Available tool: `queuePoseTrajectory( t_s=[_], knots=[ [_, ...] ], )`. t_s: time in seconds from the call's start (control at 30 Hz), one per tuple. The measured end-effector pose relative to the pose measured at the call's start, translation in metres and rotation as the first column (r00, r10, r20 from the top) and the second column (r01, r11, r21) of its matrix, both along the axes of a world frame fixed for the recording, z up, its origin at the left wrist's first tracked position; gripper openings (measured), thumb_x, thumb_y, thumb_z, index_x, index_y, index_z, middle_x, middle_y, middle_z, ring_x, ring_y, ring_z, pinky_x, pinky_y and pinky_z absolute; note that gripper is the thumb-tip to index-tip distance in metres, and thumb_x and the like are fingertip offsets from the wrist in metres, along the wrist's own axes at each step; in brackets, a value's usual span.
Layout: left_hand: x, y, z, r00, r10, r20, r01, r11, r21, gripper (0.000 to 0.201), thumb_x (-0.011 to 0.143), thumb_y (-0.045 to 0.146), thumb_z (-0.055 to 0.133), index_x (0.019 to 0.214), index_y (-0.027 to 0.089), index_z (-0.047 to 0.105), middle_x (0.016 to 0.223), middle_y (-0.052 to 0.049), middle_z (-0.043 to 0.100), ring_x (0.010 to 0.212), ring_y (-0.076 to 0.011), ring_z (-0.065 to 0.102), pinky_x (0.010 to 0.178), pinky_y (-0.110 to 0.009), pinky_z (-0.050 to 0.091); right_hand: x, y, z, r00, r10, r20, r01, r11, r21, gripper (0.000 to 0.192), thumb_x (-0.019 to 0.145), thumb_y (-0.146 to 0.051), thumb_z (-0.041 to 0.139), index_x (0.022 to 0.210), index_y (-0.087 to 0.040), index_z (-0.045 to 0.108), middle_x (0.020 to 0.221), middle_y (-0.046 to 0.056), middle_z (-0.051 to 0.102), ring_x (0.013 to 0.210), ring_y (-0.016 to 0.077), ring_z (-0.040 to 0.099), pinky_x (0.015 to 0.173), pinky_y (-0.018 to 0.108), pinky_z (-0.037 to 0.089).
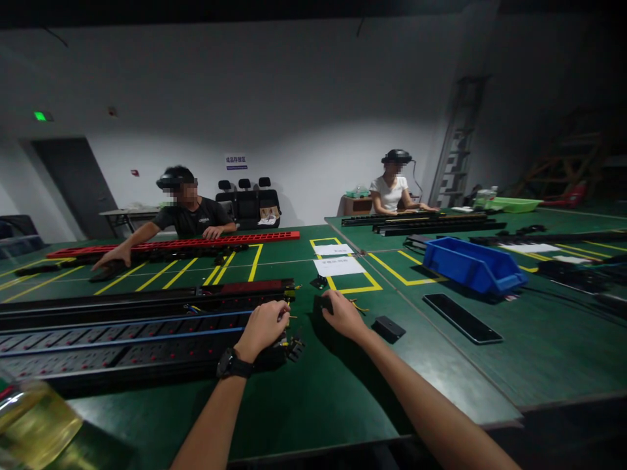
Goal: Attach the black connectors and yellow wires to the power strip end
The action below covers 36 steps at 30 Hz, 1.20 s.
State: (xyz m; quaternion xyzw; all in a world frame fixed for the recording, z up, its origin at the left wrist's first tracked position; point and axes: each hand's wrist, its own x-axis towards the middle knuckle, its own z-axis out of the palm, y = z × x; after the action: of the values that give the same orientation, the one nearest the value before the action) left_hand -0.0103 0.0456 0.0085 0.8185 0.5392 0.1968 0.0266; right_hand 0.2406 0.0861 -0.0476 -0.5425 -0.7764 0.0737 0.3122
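Across my green table [304, 405], a blue bin [470, 264], white papers [339, 266], a long red strip [176, 244] before one seated person [189, 209], another person [392, 189] farther right, a yellowish bottle [34, 424] near me.

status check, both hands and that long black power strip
Left hand closed on thin wires at long black power strip end. Right hand on small black part. Nothing blocking.

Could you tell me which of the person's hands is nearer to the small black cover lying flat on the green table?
The right hand: it rests just left of the small black cover, apart from it. The left hand is farther left, at the end of the long black power strip.
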Motion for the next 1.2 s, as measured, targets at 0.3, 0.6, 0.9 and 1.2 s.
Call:
queuePoseTrajectory(
  t_s=[0.3, 0.6, 0.9, 1.2],
  knots=[
    [-0.002, 0.002, -0.002, 0.997, 0.008, 0.074, -0.006, 1.000, -0.025, 0.017, 0.091, 0.027, 0.056, 0.088, 0.022, 0.072, 0.083, -0.002, 0.075, 0.077, -0.0167, 0.069, 0.069, -0.024, 0.041, -0.028, -0.008, -0.001, 0.957, 0.194, -0.213, -0.173, 0.978, 0.115, 0.006, 0.088, -0.021, 0.059, 0.090, -0.019, 0.065, 0.087, 0.003, 0.065, 0.081, 0.0177, 0.060, 0.074, 0.027, 0.044],
    [-0.004, 0.005, -0.004, 0.994, 0.015, 0.113, -0.010, 0.999, -0.047, 0.019, 0.090, 0.029, 0.057, 0.088, 0.021, 0.074, 0.083, -0.003, 0.077, 0.077, -0.0167, 0.070, 0.070, -0.024, 0.041, -0.043, -0.020, -0.001, 0.921, 0.311, -0.233, -0.320, 0.947, -0.001, 0.044, 0.083, -0.020, 0.063, 0.126, -0.021, 0.067, 0.096, 0.003, 0.076, 0.082, 0.0192, 0.065, 0.078, 0.029, 0.048],
    [-0.002, 0.003, -0.001, 0.995, 0.023, 0.098, -0.018, 0.998, -0.055, 0.018, 0.090, 0.028, 0.057, 0.085, 0.020, 0.073, 0.082, -0.003, 0.076, 0.078, -0.0168, 0.070, 0.070, -0.024, 0.041, -0.043, -0.023, 0.001, 0.854, 0.432, -0.290, -0.458, 0.888, -0.026, 0.058, 0.078, -0.013, 0.058, 0.135, -0.021, 0.062, 0.119, 0.006, 0.074, 0.101, 0.0217, 0.070, 0.090, 0.032, 0.052],
    [0.001, 0.001, 0.003, 0.995, 0.065, 0.072, -0.063, 0.997, -0.035, 0.037, 0.102, 0.034, 0.042, 0.081, 0.021, 0.069, 0.084, -0.006, 0.076, 0.079, -0.0184, 0.070, 0.070, -0.026, 0.038, -0.049, -0.023, 0.002, 0.754, 0.456, -0.472, -0.582, 0.798, -0.159, 0.081, 0.066, -0.006, 0.050, 0.147, -0.019, 0.054, 0.125, 0.008, 0.072, 0.109, 0.0252, 0.068, 0.095, 0.037, 0.054]
  ],
)
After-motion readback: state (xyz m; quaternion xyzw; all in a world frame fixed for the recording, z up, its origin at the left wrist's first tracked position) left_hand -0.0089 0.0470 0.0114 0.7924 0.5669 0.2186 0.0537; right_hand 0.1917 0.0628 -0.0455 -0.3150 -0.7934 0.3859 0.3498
